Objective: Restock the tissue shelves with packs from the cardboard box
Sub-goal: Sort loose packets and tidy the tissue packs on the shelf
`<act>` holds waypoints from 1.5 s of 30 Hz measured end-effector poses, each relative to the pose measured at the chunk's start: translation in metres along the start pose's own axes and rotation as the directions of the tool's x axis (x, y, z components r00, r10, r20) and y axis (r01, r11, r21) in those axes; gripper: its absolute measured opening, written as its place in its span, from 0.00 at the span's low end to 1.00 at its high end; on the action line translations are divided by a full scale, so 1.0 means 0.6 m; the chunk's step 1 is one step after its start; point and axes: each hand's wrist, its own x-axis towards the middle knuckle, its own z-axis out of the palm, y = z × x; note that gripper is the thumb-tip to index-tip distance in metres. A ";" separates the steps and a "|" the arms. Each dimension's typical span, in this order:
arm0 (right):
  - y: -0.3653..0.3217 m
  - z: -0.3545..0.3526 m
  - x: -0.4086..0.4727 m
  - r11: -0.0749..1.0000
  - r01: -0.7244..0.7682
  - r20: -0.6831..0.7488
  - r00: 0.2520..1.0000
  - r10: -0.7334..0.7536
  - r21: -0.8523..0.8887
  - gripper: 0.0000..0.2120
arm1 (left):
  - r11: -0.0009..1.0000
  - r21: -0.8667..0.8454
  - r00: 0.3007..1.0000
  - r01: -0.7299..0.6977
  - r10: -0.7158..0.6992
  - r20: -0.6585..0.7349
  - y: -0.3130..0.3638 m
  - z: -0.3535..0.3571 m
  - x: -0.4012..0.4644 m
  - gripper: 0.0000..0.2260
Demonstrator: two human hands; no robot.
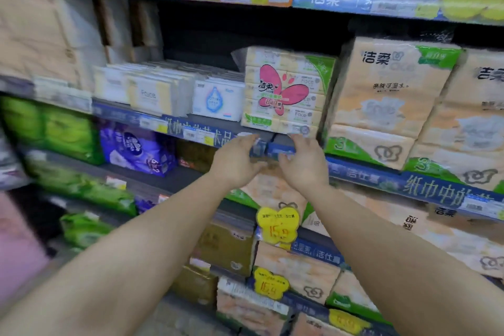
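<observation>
Hands at the front edge of the blue shelf strip point(275, 148), both bare forearms reaching up from below. Left hand point(236, 162) has fingers curled at a small clear tag holder point(257, 146) on the strip, seems to pinch it, blur makes that uncertain. Right hand point(302, 163) sits just beside it, fingers bent onto the strip edge, right below the pack; cannot tell if it grips anything. Cream multi-pack of tissues with a pink butterfly sticker and green corner point(286, 90) stands upright on the middle shelf directly above the hands, its lower front edge at the shelf lip. Left of it a white pack with a blue drop print point(218, 101), then flat cream packs point(148, 97). Right of it, touching or nearly so, large peach tissue bundles with green bands point(387, 101). Shelf below holds a purple pack point(136, 147) and green packs point(54, 131). Yellow butterfly price tags point(278, 225) hang on lower shelves. Cardboard box out of frame.
</observation>
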 end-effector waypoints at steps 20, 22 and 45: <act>-0.886 0.453 -0.374 0.780 0.585 0.546 0.588 -0.596 0.222 0.26 | 0.483 0.412 0.600 0.773 -0.767 -0.227 -0.653 -0.556 -0.646 0.30; -0.945 0.488 -0.397 0.745 0.617 0.568 0.528 -0.632 0.256 0.27 | 0.435 0.383 0.546 0.815 -0.798 -0.256 -0.694 -0.585 -0.688 0.30; -1.436 1.005 -0.239 0.525 0.733 0.652 0.147 -0.744 0.432 0.29 | 0.176 0.154 0.214 0.972 -0.934 -0.286 -1.329 -0.741 -0.635 0.34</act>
